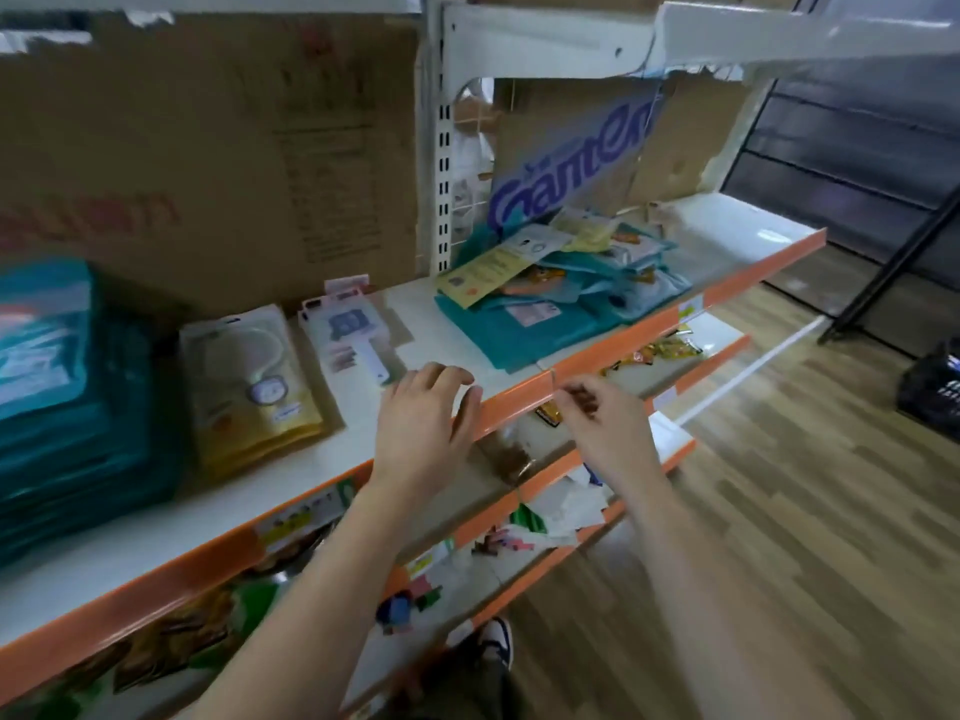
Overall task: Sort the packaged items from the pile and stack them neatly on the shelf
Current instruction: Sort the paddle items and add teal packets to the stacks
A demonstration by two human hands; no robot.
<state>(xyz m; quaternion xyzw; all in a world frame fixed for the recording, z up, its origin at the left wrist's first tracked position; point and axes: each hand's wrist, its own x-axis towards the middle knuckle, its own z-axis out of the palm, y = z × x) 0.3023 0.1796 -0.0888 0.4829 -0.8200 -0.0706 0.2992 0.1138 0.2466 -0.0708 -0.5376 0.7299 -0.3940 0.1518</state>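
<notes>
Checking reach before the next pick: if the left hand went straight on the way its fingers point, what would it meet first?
Likely the near corner of the teal packet pile; only bare shelf lies between it and the left hand, though depth is hard to judge.

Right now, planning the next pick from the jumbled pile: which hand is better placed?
Right, probably. The right hand hovers nearer the pile; the left hand rests on the shelf edge beside the sorted stacks, farther away.

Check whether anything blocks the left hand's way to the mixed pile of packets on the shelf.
Nothing visible does. Only bare shelf lies between the left hand at the orange edge and the pile. The white packet lies left of that path.
</notes>
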